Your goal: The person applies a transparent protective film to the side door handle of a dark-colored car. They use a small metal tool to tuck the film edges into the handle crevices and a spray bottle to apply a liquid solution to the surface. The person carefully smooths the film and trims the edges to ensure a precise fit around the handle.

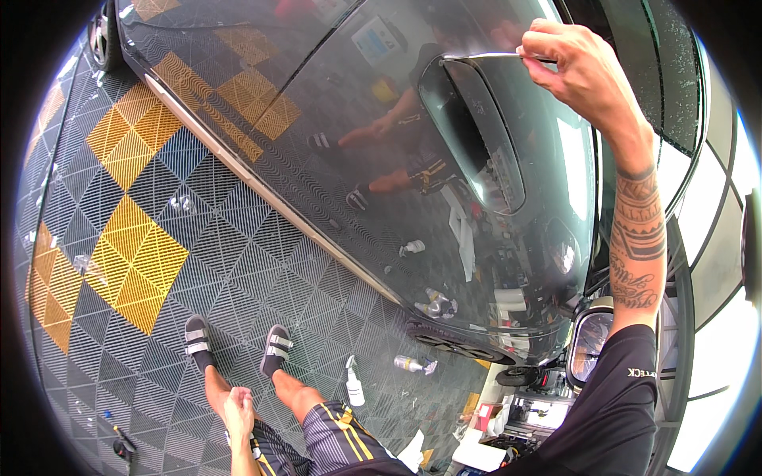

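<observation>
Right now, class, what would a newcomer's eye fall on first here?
The dark, glossy car side fills the upper middle. At upper right, the right hand, above its tattooed forearm, pinches what looks like a thin, pale edge. Yellow floor tiles stand out at left.

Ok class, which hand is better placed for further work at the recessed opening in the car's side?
Likely the right hand: it is raised near the recessed opening, pinching what looks like a thin pale strip. The left hand hangs low, well away from it.
</observation>
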Demonstrator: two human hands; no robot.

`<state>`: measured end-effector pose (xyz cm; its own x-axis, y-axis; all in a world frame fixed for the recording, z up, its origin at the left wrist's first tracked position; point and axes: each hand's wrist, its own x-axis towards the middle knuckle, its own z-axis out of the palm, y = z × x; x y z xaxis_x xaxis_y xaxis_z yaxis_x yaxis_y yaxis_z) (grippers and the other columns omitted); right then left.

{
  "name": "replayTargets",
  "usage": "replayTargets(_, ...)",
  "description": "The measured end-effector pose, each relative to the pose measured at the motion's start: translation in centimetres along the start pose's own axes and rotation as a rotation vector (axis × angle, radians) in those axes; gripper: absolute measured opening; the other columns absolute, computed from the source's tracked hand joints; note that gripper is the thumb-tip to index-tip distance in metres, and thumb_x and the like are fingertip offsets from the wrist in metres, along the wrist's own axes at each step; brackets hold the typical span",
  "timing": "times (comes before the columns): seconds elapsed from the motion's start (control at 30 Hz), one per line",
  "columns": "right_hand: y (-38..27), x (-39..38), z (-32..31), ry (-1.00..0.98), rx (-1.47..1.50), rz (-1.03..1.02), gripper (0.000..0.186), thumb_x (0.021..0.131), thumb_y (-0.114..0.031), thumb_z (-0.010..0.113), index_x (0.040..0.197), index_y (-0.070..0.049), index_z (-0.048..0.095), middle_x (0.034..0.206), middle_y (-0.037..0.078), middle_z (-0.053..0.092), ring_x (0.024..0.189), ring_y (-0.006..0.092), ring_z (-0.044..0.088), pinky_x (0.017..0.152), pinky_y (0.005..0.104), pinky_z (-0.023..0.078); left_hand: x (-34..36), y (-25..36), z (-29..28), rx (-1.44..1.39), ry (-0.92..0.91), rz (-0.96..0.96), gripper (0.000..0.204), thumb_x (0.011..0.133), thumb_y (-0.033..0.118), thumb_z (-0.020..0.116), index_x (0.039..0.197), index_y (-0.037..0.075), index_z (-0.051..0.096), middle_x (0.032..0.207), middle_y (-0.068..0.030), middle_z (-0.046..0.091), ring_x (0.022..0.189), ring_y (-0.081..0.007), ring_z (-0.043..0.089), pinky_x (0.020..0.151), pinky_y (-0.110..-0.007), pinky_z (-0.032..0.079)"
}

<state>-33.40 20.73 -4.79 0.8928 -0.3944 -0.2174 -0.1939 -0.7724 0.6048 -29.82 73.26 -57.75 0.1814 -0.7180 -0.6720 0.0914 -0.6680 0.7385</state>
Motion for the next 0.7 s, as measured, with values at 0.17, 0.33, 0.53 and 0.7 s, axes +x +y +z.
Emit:
replayTargets(0.17, -0.1, -0.6, 0.1, 0.019, 0.032, -0.017, 0.01, 0.082, -0.011, 0.063, 0.082, -0.001, 0.059, 0.076, 0.008, 0.055, 0.066, 0.0276, 0.055, 0.061, 0.0352, 0.044, -0.1, 0.1, 0.0, -0.012, 0.007, -0.015, 0.012, 0.088, 0.001, 0.05, 0.096, -0.003, 0.058, 0.075, -0.0084, 0.06, 0.069, -0.015, 0.057, 0.065, -0.028, 0.046)
replayTargets(0.33, -0.2, -1.2, 0.3, 0.018, 0.057, -0.002, 0.009, 0.082, -0.009, 0.063, 0.083, -0.001, 0.06, 0.076, 0.008, 0.055, 0.065, 0.0275, 0.055, 0.06, 0.0351, 0.043, -0.1, 0.3, -0.1, 0.011, 0.013, -0.004, 0.012, 0.088, 0.002, 0.05, 0.095, -0.003, 0.058, 0.074, -0.0086, 0.061, 0.068, -0.0153, 0.057, 0.064, -0.028, 0.046)
replayTargets(0.53, -0.2, -1.4, 0.6, 0.052, 0.057, -0.026, 0.009, 0.082, -0.008, 0.064, 0.083, 0.0, 0.06, 0.076, 0.008, 0.055, 0.065, 0.0268, 0.055, 0.06, 0.0346, 0.043, 0.0, -0.5, -0.1, -0.005, 0.009, 0.007, 0.012, 0.09, 0.005, 0.051, 0.095, -0.003, 0.058, 0.074, -0.0085, 0.061, 0.067, -0.0153, 0.056, 0.063, -0.029, 0.045)
replayTargets(0.7, -0.3, -1.6, 0.7, 0.053, 0.093, -0.013, 0.01, 0.082, -0.007, 0.064, 0.081, 0.001, 0.06, 0.076, 0.009, 0.055, 0.065, 0.0265, 0.056, 0.06, 0.0342, 0.044, 0.0, -0.8, 0.0, -0.03, 0.011, 0.006, 0.013, 0.09, 0.007, 0.052, 0.095, -0.003, 0.059, 0.074, -0.0085, 0.061, 0.068, -0.0158, 0.057, 0.064, -0.03, 0.046)
